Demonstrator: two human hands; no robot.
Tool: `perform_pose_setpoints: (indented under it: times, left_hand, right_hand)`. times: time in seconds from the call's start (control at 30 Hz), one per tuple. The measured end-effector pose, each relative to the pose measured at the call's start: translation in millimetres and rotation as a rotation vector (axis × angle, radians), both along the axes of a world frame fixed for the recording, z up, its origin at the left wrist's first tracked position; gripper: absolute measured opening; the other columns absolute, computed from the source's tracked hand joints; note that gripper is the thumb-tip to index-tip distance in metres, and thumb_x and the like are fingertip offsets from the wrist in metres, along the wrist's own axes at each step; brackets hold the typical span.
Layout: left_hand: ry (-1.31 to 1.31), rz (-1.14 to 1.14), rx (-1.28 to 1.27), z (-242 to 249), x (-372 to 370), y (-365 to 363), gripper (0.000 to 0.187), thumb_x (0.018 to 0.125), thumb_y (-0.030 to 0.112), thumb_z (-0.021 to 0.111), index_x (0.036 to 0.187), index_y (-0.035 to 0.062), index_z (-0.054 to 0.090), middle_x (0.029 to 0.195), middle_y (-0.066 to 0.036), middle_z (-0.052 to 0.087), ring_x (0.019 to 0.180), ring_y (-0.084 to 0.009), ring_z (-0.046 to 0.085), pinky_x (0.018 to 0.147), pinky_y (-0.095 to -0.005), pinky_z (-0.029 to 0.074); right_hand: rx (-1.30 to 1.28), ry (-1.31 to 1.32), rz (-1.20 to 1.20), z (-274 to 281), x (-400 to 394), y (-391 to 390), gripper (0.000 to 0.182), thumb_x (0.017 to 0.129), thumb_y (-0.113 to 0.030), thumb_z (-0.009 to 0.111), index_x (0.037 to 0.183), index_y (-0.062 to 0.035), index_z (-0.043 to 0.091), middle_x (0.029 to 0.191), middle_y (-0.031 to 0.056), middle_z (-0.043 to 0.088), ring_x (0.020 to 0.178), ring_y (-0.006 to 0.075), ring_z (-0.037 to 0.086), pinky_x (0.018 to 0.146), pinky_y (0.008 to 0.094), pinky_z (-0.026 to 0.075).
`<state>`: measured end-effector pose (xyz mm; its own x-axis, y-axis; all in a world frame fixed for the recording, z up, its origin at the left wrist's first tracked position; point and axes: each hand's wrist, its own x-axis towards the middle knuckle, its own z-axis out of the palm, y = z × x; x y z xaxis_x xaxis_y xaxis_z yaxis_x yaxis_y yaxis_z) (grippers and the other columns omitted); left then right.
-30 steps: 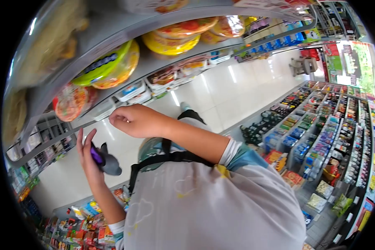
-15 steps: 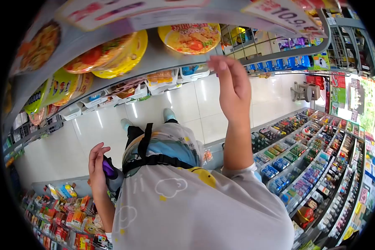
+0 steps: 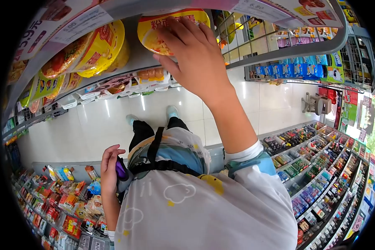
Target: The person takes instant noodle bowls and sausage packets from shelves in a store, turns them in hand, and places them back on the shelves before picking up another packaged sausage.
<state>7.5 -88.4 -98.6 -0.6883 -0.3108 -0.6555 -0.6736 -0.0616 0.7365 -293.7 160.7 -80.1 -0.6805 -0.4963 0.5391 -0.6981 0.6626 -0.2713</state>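
Yellow bowl [image 3: 148,31] | round, red-lettered | on grey shelf [image 3: 133,52] | partly covered

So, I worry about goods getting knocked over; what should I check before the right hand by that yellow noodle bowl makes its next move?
1. Right hand at the noodle bowl: ok, fingers over its lid.
2. Firm grip: cannot tell, the hand hides part of the rim.
3. Neighbouring bowl apart from that hand: ok, grey shelf shows between.
4. Left hand supporting: not ok, it hangs near the waist, beside a purple-and-grey item.
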Motion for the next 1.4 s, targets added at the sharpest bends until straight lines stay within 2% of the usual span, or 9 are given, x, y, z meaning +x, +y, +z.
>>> perform_pose_setpoints:
  times: [0.3, 0.4, 0.47, 0.57, 0.67, 0.73, 0.93, 1.17, 1.4]
  left_hand:
    - [0.053, -0.053, 0.077, 5, -5, -3, 0.029, 0.105, 0.019, 0.047, 0.128, 0.0068, 0.059, 0.109, -0.005, 0.068, 0.086, -0.0065, 0.05, 0.078, -0.0206, 0.038]
    - [0.07, -0.055, 0.093, 6, -8, -15, 0.028, 0.105, 0.019, 0.048, 0.128, 0.0068, 0.059, 0.108, -0.004, 0.068, 0.084, -0.006, 0.049, 0.078, -0.0207, 0.038]
    - [0.079, -0.06, 0.078, 4, -6, -25, 0.028, 0.105, 0.019, 0.048, 0.128, 0.0069, 0.058, 0.107, -0.005, 0.068, 0.084, -0.0058, 0.048, 0.078, -0.0208, 0.038]
    - [0.099, -0.079, 0.088, 6, -4, -39, 0.029, 0.105, 0.019, 0.048, 0.129, 0.0071, 0.058, 0.106, -0.005, 0.068, 0.082, -0.0051, 0.047, 0.076, -0.0204, 0.039]
    - [0.134, -0.057, 0.081, 9, 1, -55, 0.029, 0.105, 0.019, 0.048, 0.129, 0.007, 0.058, 0.104, -0.005, 0.068, 0.08, -0.0046, 0.047, 0.074, -0.0199, 0.039]
    - [0.148, -0.022, 0.086, 10, 7, -65, 0.028, 0.105, 0.018, 0.048, 0.129, 0.0072, 0.058, 0.103, -0.005, 0.068, 0.079, -0.0044, 0.047, 0.074, -0.0199, 0.039]
    - [0.173, 0.059, 0.114, 17, 25, -86, 0.027, 0.105, 0.017, 0.048, 0.128, 0.0074, 0.058, 0.103, -0.005, 0.067, 0.082, -0.0059, 0.048, 0.077, -0.0207, 0.04]
    - [0.22, 0.042, 0.132, 17, 39, -101, 0.027, 0.105, 0.019, 0.049, 0.128, 0.007, 0.057, 0.103, -0.004, 0.066, 0.093, -0.0098, 0.052, 0.087, -0.0235, 0.041]
    - [0.262, 0.038, 0.119, 13, 52, -105, 0.028, 0.105, 0.021, 0.051, 0.128, 0.0061, 0.056, 0.104, -0.003, 0.064, 0.096, -0.0098, 0.053, 0.088, -0.0236, 0.042]
  right_hand:
    - [0.017, -0.057, 0.016, 23, 2, -5, 0.048, 0.078, -0.033, 0.079, 0.118, -0.0104, 0.066, 0.127, 0.0102, 0.061, 0.128, 0.0308, 0.051, 0.11, 0.0545, 0.035]
    - [0.039, -0.087, 0.03, 35, -8, -12, 0.042, 0.09, -0.034, 0.071, 0.122, -0.0084, 0.065, 0.125, 0.0126, 0.063, 0.123, 0.0332, 0.058, 0.106, 0.052, 0.042]
    - [-0.51, -0.59, -0.002, 38, -19, -16, 0.038, 0.094, -0.03, 0.068, 0.123, -0.0065, 0.062, 0.12, 0.011, 0.066, 0.113, 0.0288, 0.064, 0.095, 0.0459, 0.053]
    - [-0.812, -0.665, -0.067, 10, -64, -11, 0.034, 0.097, -0.023, 0.063, 0.127, -0.0065, 0.058, 0.118, 0.0079, 0.066, 0.104, 0.0241, 0.067, 0.086, 0.0388, 0.059]
    - [-1.17, -0.934, 0.048, 15, -94, -14, 0.037, 0.099, -0.024, 0.059, 0.131, -0.0072, 0.054, 0.121, 0.0082, 0.064, 0.105, 0.0245, 0.066, 0.091, 0.0369, 0.059]
    - [-1.708, -1.24, 0.17, -8, -127, -8, 0.04, 0.101, -0.033, 0.053, 0.132, -0.0084, 0.054, 0.126, 0.0105, 0.062, 0.11, 0.0262, 0.064, 0.092, 0.0392, 0.059]
    - [-1.355, -1.216, 0.093, 25, -107, -39, 0.046, 0.103, -0.041, 0.047, 0.135, -0.0087, 0.053, 0.131, 0.0124, 0.06, 0.118, 0.0282, 0.061, 0.096, 0.0444, 0.057]
    - [-1.345, -0.861, -0.101, 46, -109, -51, 0.053, 0.103, -0.047, 0.043, 0.139, -0.0092, 0.05, 0.136, 0.0125, 0.057, 0.125, 0.0325, 0.057, 0.099, 0.0488, 0.054]
    - [-1.276, -0.815, -0.098, 61, -110, -70, 0.052, 0.104, -0.046, 0.042, 0.138, -0.0084, 0.05, 0.135, 0.0129, 0.057, 0.124, 0.0324, 0.057, 0.098, 0.0482, 0.054]
